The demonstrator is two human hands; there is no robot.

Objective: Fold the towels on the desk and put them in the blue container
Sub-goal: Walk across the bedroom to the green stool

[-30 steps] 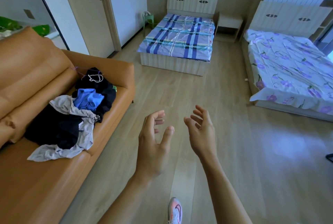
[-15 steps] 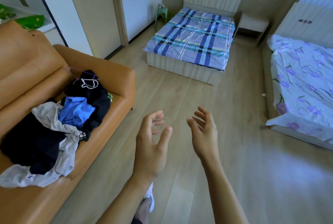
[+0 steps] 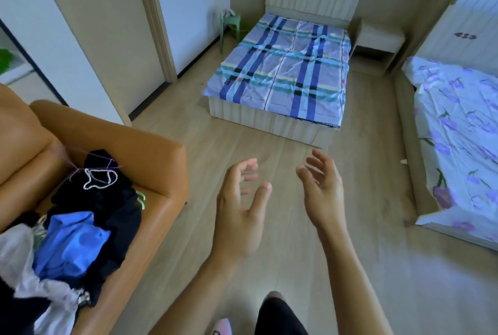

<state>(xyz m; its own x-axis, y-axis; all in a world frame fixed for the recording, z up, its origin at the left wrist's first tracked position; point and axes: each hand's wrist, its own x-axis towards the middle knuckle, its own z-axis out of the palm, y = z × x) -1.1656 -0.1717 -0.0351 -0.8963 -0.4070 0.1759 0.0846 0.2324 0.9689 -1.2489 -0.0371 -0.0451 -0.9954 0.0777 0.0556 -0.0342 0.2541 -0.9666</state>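
While both are empty, left hand [image 3: 237, 216] nears right hand [image 3: 322, 194].

- Both forearms are bare to the bottom edge of the view; no sleeve, watch or band shows on either.
- The left hand [image 3: 237, 216] and right hand [image 3: 324, 197] wear no gloves and no rings.
- A dark black trouser leg [image 3: 280, 315] covers the raised knee.
- A pink and white shoe [image 3: 222, 327] shows on one foot.
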